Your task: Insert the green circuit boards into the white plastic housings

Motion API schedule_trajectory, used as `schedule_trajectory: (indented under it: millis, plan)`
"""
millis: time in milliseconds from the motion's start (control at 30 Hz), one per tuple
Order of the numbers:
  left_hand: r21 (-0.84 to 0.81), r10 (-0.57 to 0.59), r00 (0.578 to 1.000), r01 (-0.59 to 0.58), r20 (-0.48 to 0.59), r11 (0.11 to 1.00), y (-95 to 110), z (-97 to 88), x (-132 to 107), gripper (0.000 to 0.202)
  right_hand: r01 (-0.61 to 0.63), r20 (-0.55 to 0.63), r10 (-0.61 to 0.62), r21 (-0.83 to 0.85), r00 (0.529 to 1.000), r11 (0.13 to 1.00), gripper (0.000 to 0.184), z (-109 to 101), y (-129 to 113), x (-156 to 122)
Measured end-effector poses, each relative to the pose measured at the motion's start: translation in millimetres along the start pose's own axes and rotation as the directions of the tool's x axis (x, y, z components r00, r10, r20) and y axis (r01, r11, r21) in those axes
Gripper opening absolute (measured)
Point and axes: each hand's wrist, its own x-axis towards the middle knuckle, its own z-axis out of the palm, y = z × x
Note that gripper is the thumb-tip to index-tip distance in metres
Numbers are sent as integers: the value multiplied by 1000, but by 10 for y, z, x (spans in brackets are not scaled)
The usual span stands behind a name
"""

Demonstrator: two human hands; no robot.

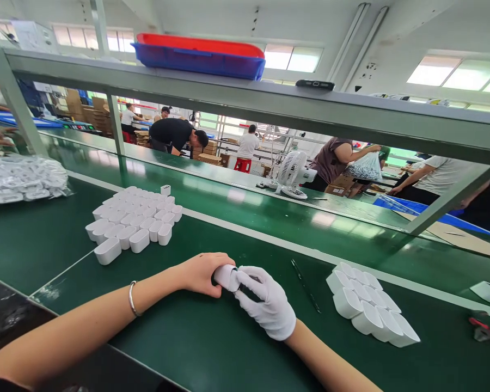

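My bare left hand (pixel 200 272), a silver bangle on its wrist, is curled round one end of a small white plastic housing (pixel 225 276) just above the green belt. My right hand (pixel 265 305), in a white glove, grips the other end of the same housing. To the left stands a cluster of several white housings (pixel 133 223), packed in rows. On the right lies a smaller group of white housings (pixel 369 305). A thin dark pen (pixel 305 285) lies on the belt between my hands and that group.
A heap of clear-bagged white parts (pixel 22 179) lies far left. A grey shelf rail (pixel 269 106) overhead carries a red and blue tray (pixel 200 54) and a phone (pixel 315 84). A small white fan (pixel 293 173) and other workers are beyond the belt. Red-handled pliers (pixel 488 329) lie far right.
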Motion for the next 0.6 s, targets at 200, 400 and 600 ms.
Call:
schedule_trajectory:
  millis: [200, 400, 600]
  plan:
    - [88, -11, 1000, 11, 3, 996, -53, 37, -16, 44, 42, -77, -39, 28, 996, 999, 38, -52, -44, 19]
    - [103, 2, 1000, -2, -4, 995, -71, 65, -23, 42, 43, -84, -42, 13, 996, 999, 38, -49, -37, 30]
    - [124, 11, 1000, -12, 11, 992, -31, 66, -22, 44, 42, -73, -40, 23, 997, 999, 35, -4, -29, 16]
